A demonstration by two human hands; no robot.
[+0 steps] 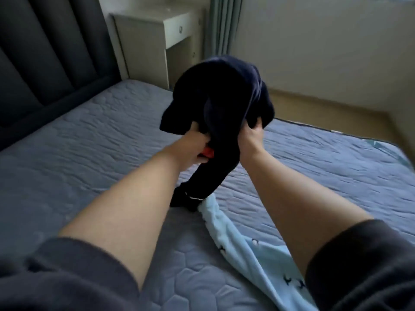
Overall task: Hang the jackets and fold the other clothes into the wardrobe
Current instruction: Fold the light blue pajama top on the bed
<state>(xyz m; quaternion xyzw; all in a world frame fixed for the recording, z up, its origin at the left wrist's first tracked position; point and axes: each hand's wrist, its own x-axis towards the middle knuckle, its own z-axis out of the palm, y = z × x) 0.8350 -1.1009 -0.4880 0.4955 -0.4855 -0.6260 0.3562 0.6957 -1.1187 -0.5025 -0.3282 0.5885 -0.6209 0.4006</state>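
A dark navy garment (222, 95) is lifted above the bed, bunched and billowing upward. One long part of it trails down to the mattress, its end lying by a light blue cloth. My left hand (194, 142) grips the garment's left edge; a small red bit (51, 152) shows under that hand. My right hand (252, 135) grips the garment's right edge, fingers curled into the fabric. A light blue patterned garment (251, 250) lies flat on the bed between my forearms, running toward the lower right.
The bed (78, 153) has a grey-blue quilted cover and a dark padded headboard (45, 52) at the left. A pale bedside table (161, 37) stands behind it, with a grey curtain (222, 25) and wooden floor (325, 113) to the right.
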